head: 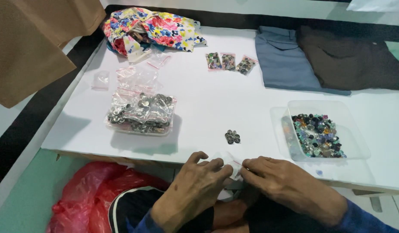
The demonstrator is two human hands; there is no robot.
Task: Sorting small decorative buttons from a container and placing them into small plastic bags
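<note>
A small clear plastic bag (pixel 232 166) sits at the near edge of the white table (pixel 208 108), at 6 o'clock, pinched between both hands. The left hand (pixel 191 190) grips its left side with thumb and fingertips closed on the film; the right hand (pixel 290 185) clamps the right side the same way, so the two hands meet almost fingertip to fingertip. Just beyond them, at 12 o'clock from the bag, lies a little heap of dark metal buttons (pixel 232 136). At 2 o'clock stands a clear plastic tub (pixel 337 112) of mixed coloured buttons. At 10 o'clock a large clear bag of metal buttons (pixel 141 113) rests in a shallow tray, with empty small bags (pixel 137 77) behind it. Farther off, three small filled bags (pixel 229 61) lie in a row at 12 o'clock, a floral cloth (pixel 152 29) at 11 o'clock, and folded blue trousers (pixel 286 60) and dark trousers (pixel 350 60) at 1 o'clock
</note>
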